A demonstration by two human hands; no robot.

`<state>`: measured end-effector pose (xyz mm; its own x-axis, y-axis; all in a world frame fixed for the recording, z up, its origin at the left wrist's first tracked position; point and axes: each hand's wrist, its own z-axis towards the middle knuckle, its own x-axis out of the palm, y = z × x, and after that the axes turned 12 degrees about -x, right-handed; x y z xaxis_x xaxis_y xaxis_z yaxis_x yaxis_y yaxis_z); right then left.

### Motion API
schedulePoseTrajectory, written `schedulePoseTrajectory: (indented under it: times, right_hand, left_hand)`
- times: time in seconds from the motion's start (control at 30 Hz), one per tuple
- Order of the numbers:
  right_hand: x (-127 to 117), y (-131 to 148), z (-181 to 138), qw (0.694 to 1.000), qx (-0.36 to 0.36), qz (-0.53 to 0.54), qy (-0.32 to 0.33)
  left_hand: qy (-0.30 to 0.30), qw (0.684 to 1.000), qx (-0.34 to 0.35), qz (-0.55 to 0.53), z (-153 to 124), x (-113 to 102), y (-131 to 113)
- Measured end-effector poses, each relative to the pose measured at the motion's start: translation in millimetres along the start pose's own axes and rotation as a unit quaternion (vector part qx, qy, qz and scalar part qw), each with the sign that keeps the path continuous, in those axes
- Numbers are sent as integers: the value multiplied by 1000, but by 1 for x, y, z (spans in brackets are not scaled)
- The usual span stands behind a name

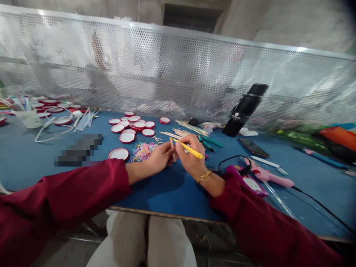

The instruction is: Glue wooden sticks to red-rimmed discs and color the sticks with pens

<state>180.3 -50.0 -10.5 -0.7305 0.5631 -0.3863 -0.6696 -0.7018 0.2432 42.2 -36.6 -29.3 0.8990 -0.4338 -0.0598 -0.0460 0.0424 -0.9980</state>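
Pinched upright in my left hand (160,158) is a short flat wooden stick (171,145). My right hand (191,157) grips a yellow marker pen (191,149), its tip end close to the stick; whether it touches cannot be made out. Beside my left hand lies a heap of small colourful rubber bands (141,151). Just beyond both hands are loose wooden sticks (180,132) and pliers with green handles (211,142). Fingertips of both hands partly hide each other.
Red-rimmed jar lids (127,137) lie left of centre. A black flask (244,111) stands at the back right, near a dark phone (253,147). On the right are a pink glue gun (268,176) with its cable and a purple packet (250,183). A perforated metal screen (180,70) bounds the back.
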Motion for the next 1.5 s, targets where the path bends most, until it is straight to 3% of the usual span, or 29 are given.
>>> schedulePoseTrajectory:
  times: [0.17,1.5]
  right_hand:
    - [0,1,-1,1000,-8,19,23]
    - [0,1,1,1000,-2,9,5]
  left_hand:
    - [-4,1000,-9,-2,0,1,0]
    - [2,1000,7,26,0,-1,0]
